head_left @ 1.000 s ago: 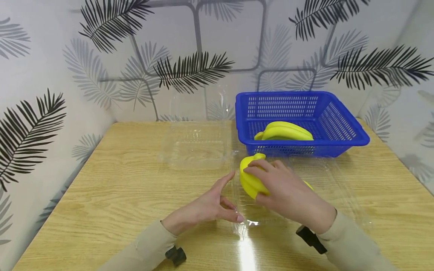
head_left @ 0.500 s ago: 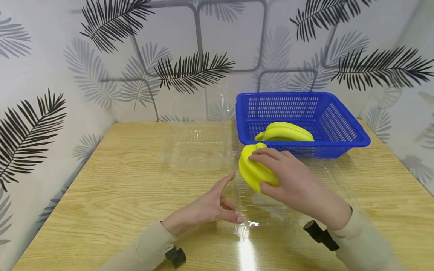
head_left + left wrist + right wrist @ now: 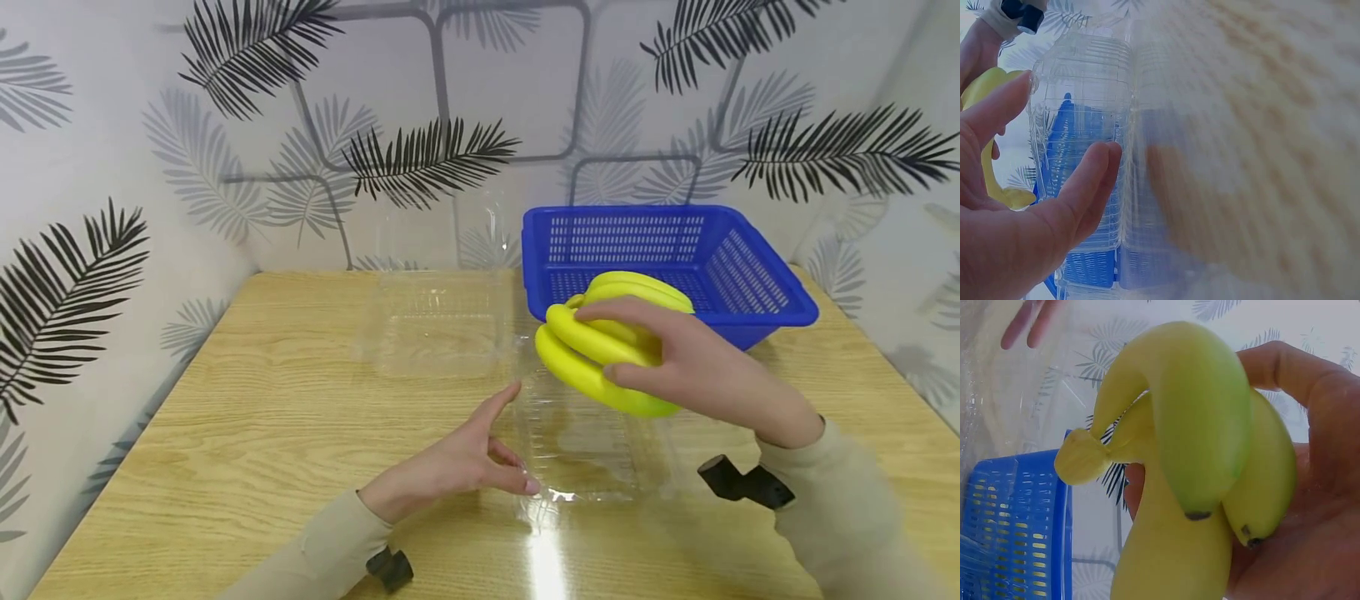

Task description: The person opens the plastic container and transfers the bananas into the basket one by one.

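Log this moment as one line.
right hand: grips banana bunch above clear container | left hand: at container's left edge | blue basket: bananas inside

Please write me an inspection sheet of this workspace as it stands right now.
Surface: wooden table, glare at the near edge.
Job's things: banana bunch held above the open clear plastic container; second banana bunch in the blue basket.
Clutter: another clear container behind.
Grippers: right hand grips the bunch; left hand rests with straight fingers at the container's left edge.
Cables: nothing seen.
Surroundings: leaf-patterned wall.
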Tool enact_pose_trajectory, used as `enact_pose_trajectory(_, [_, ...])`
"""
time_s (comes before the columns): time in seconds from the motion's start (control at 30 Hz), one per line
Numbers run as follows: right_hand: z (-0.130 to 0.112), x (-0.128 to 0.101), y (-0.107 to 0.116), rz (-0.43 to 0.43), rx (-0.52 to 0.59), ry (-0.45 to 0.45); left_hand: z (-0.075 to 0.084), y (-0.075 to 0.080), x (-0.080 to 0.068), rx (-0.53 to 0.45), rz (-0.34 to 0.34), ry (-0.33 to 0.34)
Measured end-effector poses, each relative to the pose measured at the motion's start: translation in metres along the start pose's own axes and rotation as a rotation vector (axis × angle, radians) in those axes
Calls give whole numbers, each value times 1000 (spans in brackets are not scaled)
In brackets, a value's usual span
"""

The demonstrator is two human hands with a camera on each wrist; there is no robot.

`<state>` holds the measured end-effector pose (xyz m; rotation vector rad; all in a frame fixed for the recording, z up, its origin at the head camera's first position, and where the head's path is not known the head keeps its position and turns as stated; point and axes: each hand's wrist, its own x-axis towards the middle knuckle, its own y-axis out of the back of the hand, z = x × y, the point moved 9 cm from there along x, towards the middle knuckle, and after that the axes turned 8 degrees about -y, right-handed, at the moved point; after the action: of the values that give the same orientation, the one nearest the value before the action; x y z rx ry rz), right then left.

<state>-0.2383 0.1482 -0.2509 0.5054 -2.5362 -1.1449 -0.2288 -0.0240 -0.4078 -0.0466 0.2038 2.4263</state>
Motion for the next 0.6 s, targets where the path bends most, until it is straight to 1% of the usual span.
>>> enact_pose_trajectory(0.07, [2, 3, 4, -22, 26, -4, 0, 0, 0, 3, 0, -5])
enact_pose_trajectory(0.2, [6, 9, 11, -37, 22, -24, 1, -1, 0, 3, -6, -17])
enact_pose_trajectory(0.37, [8, 19, 20, -29, 11, -48, 2, 0, 0, 10, -2, -13])
enact_pose_trajectory(0.6, [13, 41, 23, -16, -9, -83, 2, 0, -1, 21, 5, -2])
